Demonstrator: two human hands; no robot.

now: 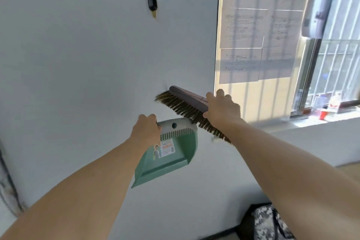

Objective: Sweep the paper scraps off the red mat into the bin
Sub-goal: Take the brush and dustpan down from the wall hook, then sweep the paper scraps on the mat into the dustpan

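Observation:
A green dustpan (171, 161) with a grey handle end hangs against the white wall, its mouth pointing down and left. My left hand (146, 130) grips its handle at the top. A brush (185, 105) with a dark brown back and brown bristles lies slanted just above the dustpan, bristles facing down. My right hand (222, 109) grips the brush around its back. Both arms are stretched out towards the wall. No red mat, paper scraps or bin appear in view.
A small black device with a yellow tab (152, 5) is fixed high on the wall. Printed sheets (259, 25) are taped to the window at right, above a sill (321, 121) holding small items. A camouflage bag (270, 222) lies low right.

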